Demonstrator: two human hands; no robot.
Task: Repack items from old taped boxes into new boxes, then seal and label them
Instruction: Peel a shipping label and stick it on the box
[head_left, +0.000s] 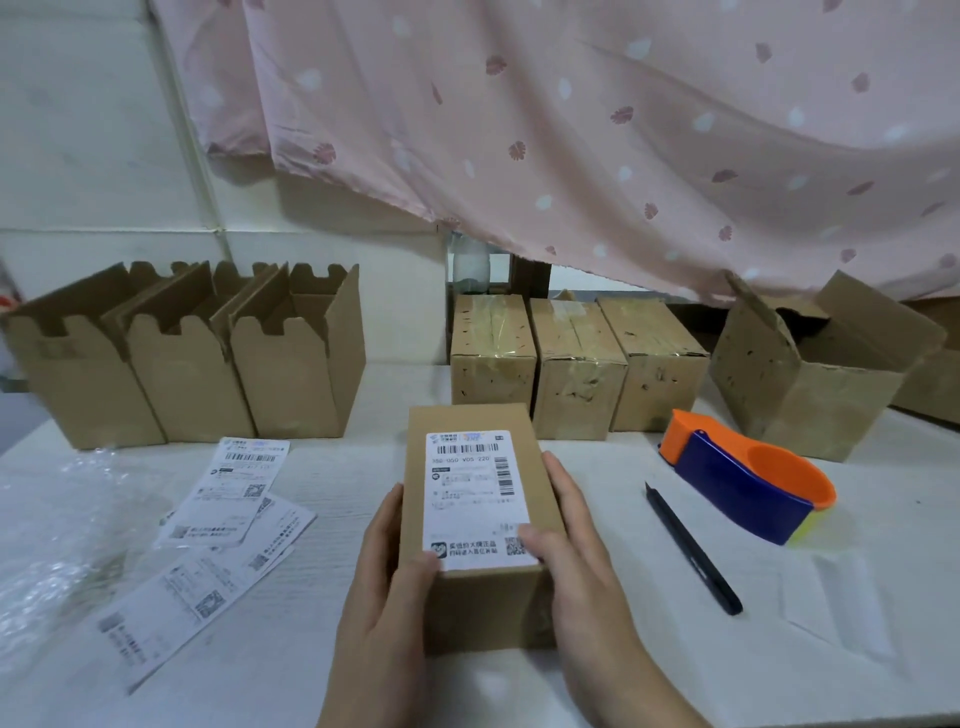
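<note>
Set on white table (311, 623): labelled box (483, 603) ctr, open boxes (189, 374) back L, taped boxes (576, 364) behind, loose labels (228, 499), pen (693, 551), tape dispenser (743, 483).

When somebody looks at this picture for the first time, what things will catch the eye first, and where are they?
First the labelled box in the centre of the white table, held between the left hand and the right hand, both thumbs on its shipping label. Next, the orange and blue tape dispenser to its right, and the pink patterned curtain hanging across the top.
</note>
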